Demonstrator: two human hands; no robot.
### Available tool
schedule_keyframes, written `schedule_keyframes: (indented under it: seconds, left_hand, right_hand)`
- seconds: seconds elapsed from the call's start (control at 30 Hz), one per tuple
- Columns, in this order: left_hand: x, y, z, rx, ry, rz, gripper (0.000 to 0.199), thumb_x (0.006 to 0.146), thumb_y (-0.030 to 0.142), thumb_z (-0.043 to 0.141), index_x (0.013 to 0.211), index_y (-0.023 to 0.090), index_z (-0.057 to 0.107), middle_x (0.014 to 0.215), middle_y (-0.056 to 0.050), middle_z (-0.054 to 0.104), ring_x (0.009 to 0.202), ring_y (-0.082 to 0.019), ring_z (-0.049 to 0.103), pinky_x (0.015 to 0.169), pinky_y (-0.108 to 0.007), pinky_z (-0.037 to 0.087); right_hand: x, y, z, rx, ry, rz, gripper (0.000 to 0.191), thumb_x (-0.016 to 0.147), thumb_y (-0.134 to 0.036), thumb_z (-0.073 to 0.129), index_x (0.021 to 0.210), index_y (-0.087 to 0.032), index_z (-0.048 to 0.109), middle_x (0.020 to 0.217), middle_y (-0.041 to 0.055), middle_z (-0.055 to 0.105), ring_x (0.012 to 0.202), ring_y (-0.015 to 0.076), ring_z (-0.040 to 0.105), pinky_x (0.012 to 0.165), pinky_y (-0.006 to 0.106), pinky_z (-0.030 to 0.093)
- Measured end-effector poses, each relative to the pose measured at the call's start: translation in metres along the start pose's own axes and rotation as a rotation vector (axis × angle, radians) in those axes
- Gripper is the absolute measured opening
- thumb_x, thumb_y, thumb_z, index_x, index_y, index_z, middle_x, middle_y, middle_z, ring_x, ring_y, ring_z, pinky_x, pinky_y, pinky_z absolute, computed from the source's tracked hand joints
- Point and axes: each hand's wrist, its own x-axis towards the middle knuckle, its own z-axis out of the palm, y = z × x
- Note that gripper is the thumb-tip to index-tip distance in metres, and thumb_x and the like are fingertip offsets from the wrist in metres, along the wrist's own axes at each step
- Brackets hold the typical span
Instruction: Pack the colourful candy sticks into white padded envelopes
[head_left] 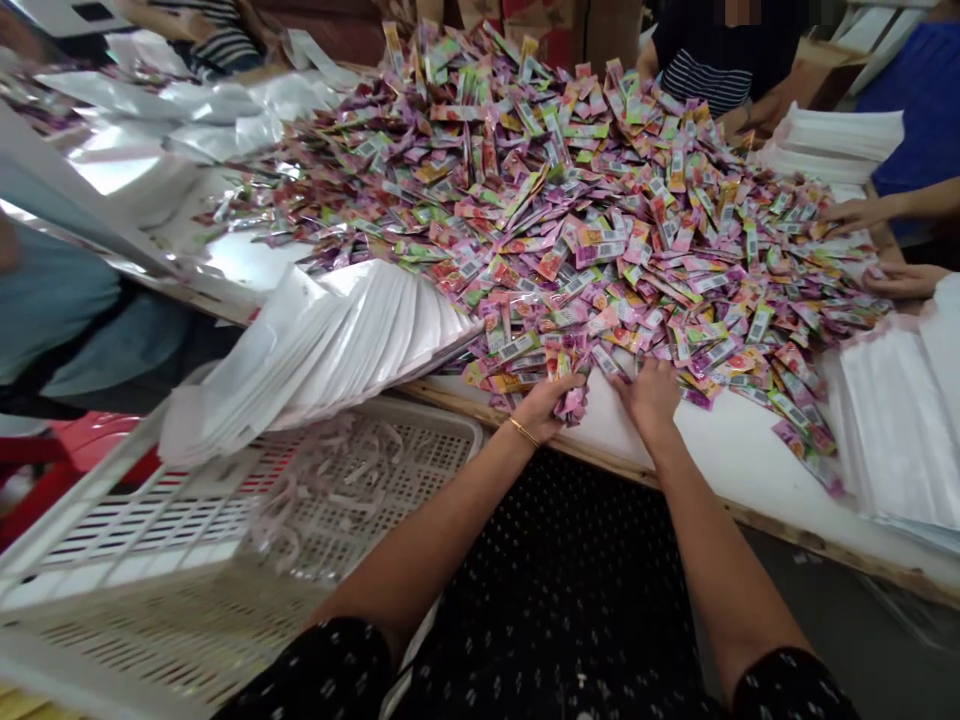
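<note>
A big heap of small, colourful printed sachets (pixel 525 210) covers much of the white table. At its near edge, my left hand (pixel 541 408) is closed around a small bunch of sachets (pixel 571 400), their ends standing out past the thumb. My right hand (pixel 651 398) is beside it, low over the table with its fingers curled down at the edge of the heap. A pale sachet (pixel 606 362) lies against its thumb and seems pinched there; the fingertips are partly hidden.
A fanned stack of white bags (pixel 352 330) overhangs the table edge, above a white plastic crate (pixel 442 430) with clear strips inside. More white bags (pixel 900 420) lie at the right. Co-workers' hands (pixel 862 212) reach in there; another person (pixel 712 70) stands across.
</note>
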Motion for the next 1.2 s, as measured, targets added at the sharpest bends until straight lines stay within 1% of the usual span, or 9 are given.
schedule_keyframes:
  seconds: [0.1, 0.17, 0.37, 0.53, 0.67, 0.73, 0.9, 1.07, 1.2]
  left_hand:
    - [0.0, 0.001, -0.005, -0.051, -0.004, -0.019, 0.015, 0.075, 0.018, 0.071, 0.073, 0.013, 0.056, 0.057, 0.002, 0.057, 0.042, -0.007, 0.053, 0.038, -0.016, 0.041]
    - [0.0, -0.001, -0.007, -0.083, -0.02, -0.009, 0.015, 0.075, 0.016, 0.07, 0.073, 0.013, 0.055, 0.057, 0.003, 0.057, 0.043, -0.007, 0.053, 0.038, -0.016, 0.043]
    - [0.003, -0.005, -0.004, -0.035, -0.044, 0.001, 0.015, 0.073, 0.016, 0.071, 0.073, 0.013, 0.056, 0.054, 0.004, 0.055, 0.042, -0.007, 0.052, 0.037, -0.017, 0.044]
    - [0.004, -0.005, -0.002, -0.021, -0.008, 0.029, 0.014, 0.073, 0.013, 0.07, 0.075, 0.013, 0.056, 0.056, 0.004, 0.056, 0.043, -0.007, 0.052, 0.039, -0.018, 0.046]
    - [0.006, -0.005, -0.006, -0.022, -0.023, 0.022, 0.014, 0.076, 0.015, 0.068, 0.074, 0.013, 0.054, 0.056, 0.003, 0.056, 0.044, -0.008, 0.054, 0.039, -0.017, 0.045]
    - [0.008, -0.005, -0.006, -0.013, -0.024, 0.026, 0.014, 0.077, 0.015, 0.068, 0.076, 0.013, 0.054, 0.056, 0.003, 0.055, 0.045, -0.008, 0.054, 0.039, -0.017, 0.045]
    - [0.01, -0.007, -0.005, 0.027, -0.01, 0.023, 0.018, 0.075, 0.017, 0.071, 0.077, 0.014, 0.053, 0.056, 0.004, 0.054, 0.046, -0.009, 0.055, 0.041, -0.018, 0.047]
    - [0.009, -0.011, -0.003, 0.065, -0.002, 0.069, 0.024, 0.068, 0.019, 0.076, 0.075, 0.015, 0.053, 0.054, 0.005, 0.054, 0.045, -0.008, 0.053, 0.042, -0.018, 0.045]
    - [0.008, -0.017, 0.002, 0.113, 0.008, 0.125, 0.029, 0.059, 0.017, 0.08, 0.079, 0.012, 0.06, 0.062, 0.003, 0.063, 0.05, -0.008, 0.056, 0.049, -0.02, 0.048]
  right_hand:
    - [-0.004, -0.002, 0.003, -0.209, -0.053, 0.005, 0.04, 0.093, -0.025, 0.05, 0.128, -0.007, 0.054, 0.117, 0.0236, 0.063, 0.112, 0.0331, 0.06, 0.093, 0.043, 0.046]
    - [-0.018, 0.007, 0.002, -0.227, -0.113, -0.015, 0.038, 0.094, -0.021, 0.043, 0.129, -0.01, 0.055, 0.109, 0.0194, 0.067, 0.103, 0.0287, 0.064, 0.089, 0.039, 0.047]
    - [-0.06, 0.049, -0.015, -0.077, -0.124, -0.218, 0.043, 0.091, -0.022, 0.05, 0.133, -0.016, 0.058, 0.122, 0.0117, 0.066, 0.111, 0.0235, 0.06, 0.1, 0.035, 0.044]
    - [-0.054, 0.09, -0.05, -0.044, -0.136, -0.354, 0.037, 0.091, -0.026, 0.05, 0.123, -0.017, 0.064, 0.114, 0.0101, 0.067, 0.107, 0.0229, 0.059, 0.095, 0.034, 0.045]
    - [-0.044, 0.124, -0.066, -0.306, -0.249, -0.508, 0.029, 0.091, -0.019, 0.046, 0.109, -0.017, 0.068, 0.105, 0.0104, 0.066, 0.103, 0.0242, 0.057, 0.09, 0.033, 0.044]
    - [-0.04, 0.134, -0.066, -0.426, -0.234, -0.534, 0.03, 0.09, -0.017, 0.045, 0.111, -0.016, 0.067, 0.11, 0.0115, 0.064, 0.106, 0.0258, 0.055, 0.09, 0.034, 0.042]
    - [-0.033, 0.133, -0.062, -0.468, -0.189, -0.617, 0.049, 0.081, -0.017, 0.054, 0.13, -0.014, 0.054, 0.137, 0.0123, 0.053, 0.124, 0.0279, 0.047, 0.097, 0.038, 0.037]
    - [-0.033, 0.114, -0.059, -0.577, -0.33, -0.532, 0.035, 0.084, -0.024, 0.054, 0.116, -0.013, 0.06, 0.117, 0.0136, 0.063, 0.113, 0.0294, 0.052, 0.093, 0.04, 0.036]
    - [-0.049, 0.112, -0.053, -0.594, -0.269, -0.486, 0.028, 0.085, -0.021, 0.051, 0.11, -0.012, 0.061, 0.116, 0.0155, 0.062, 0.112, 0.0292, 0.051, 0.091, 0.038, 0.037]
